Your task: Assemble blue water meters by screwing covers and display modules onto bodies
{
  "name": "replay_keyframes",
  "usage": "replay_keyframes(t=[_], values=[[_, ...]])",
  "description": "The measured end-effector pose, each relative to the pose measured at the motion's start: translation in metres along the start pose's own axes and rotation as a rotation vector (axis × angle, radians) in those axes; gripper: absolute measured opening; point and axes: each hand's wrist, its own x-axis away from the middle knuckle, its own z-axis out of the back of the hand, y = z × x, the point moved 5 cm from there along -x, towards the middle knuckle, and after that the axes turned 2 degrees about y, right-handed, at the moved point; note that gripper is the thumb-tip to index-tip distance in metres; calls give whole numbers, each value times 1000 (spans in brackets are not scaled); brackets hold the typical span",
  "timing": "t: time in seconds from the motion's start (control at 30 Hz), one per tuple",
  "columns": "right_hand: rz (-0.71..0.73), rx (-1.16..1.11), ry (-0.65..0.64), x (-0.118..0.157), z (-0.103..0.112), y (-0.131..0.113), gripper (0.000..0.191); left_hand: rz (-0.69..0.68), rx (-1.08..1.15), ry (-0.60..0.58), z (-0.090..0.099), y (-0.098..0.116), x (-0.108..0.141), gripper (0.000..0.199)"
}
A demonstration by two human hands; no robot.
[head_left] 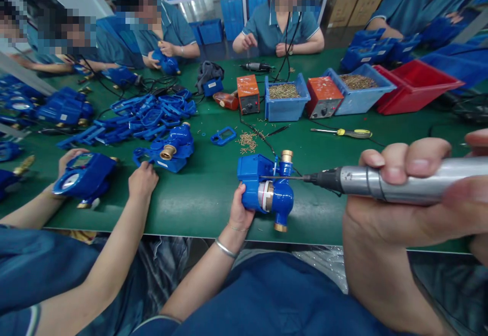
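Observation:
My left hand (pixel 241 211) is closed on the near left side of a blue water meter (pixel 253 171) with brass threaded ends, which lies tilted at the front of the green table. In my right hand (pixel 396 224) is a silver electric screwdriver (pixel 362 183), fingers wrapped round its body. Its long thin bit points left and crosses in front of the meter; whether the tip touches a screw I cannot tell. Beyond the meter lie a pile of small brass screws (pixel 248 142) and a blue ring-shaped cover frame (pixel 223 136).
A co-worker's hands hold another blue meter (pixel 89 173) on the left, near a heap of blue frames (pixel 148 112). Screw bins (pixel 286 108), orange power boxes (pixel 247 94), a red bin (pixel 414 92) and a yellow-handled screwdriver (pixel 354 133) stand or lie farther back. More people sit opposite.

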Motion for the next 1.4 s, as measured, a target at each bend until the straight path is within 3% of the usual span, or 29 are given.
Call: replay_keyframes(t=[0.1, 0.27, 0.5, 0.67, 0.8, 1.17, 1.4], values=[[89, -194, -17, 3, -6, -2, 38, 3, 11, 2, 0, 0, 1, 28], [64, -218, 40, 1, 5, 6, 35, 13, 14, -4, 0, 0, 1, 28], [-65, -288, 107, 8, 15, 30, 29, 18, 19, 5, 1, -1, -1, 35], [-235, -264, 111, 24, 13, 57, 28, 0, 14, -21, 4, -2, -1, 35], [-257, -227, 132, 28, 19, 71, 30, -23, 12, -45, 4, -4, 0, 36], [-226, -192, 161, 29, 31, 72, 28, -82, 7, -21, 2, -7, 0, 34], [-286, -243, 277, 11, 56, 81, 26, -117, -70, -75, -7, -6, 4, 30]])
